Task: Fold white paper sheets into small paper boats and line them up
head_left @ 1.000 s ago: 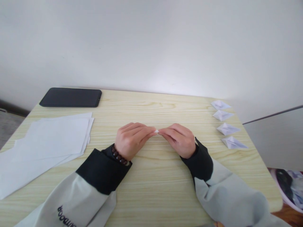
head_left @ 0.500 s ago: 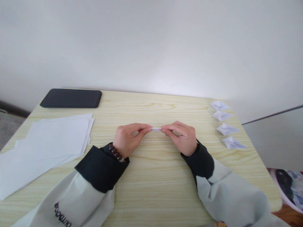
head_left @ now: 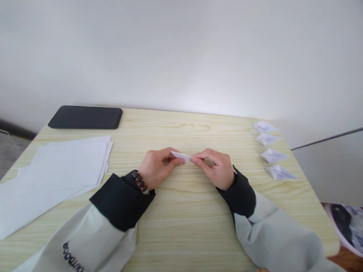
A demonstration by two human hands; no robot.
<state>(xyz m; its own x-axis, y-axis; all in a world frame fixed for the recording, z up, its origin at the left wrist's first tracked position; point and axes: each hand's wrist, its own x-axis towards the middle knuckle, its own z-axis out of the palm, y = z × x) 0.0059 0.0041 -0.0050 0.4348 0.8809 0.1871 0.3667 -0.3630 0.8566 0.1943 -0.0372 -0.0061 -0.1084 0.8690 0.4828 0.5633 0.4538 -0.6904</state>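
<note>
Between my two hands is a small piece of folded white paper (head_left: 182, 155), held above the middle of the table and seen nearly edge-on. My left hand (head_left: 160, 166) pinches its left part between thumb and fingers, and a pointed end sticks up over the thumb. At the right end, the thumb and index finger of my right hand (head_left: 216, 166) are closed on it. Fingers cover parts of both ends, so its full shape is hidden. To the right, several folded paper boats (head_left: 272, 155) stand in a column along the table edge.
Loose white paper sheets (head_left: 68, 162) lie overlapping at the left of the wood-grain table (head_left: 184, 234). Behind them is a black smartphone (head_left: 86, 117), near the white wall (head_left: 181, 56). A bin (head_left: 344, 226) with crumpled contents stands on the floor at lower right.
The folded paper has tilted, and more of its left end now shows. My left thumb has slid right along it, bringing the hands closer together.
</note>
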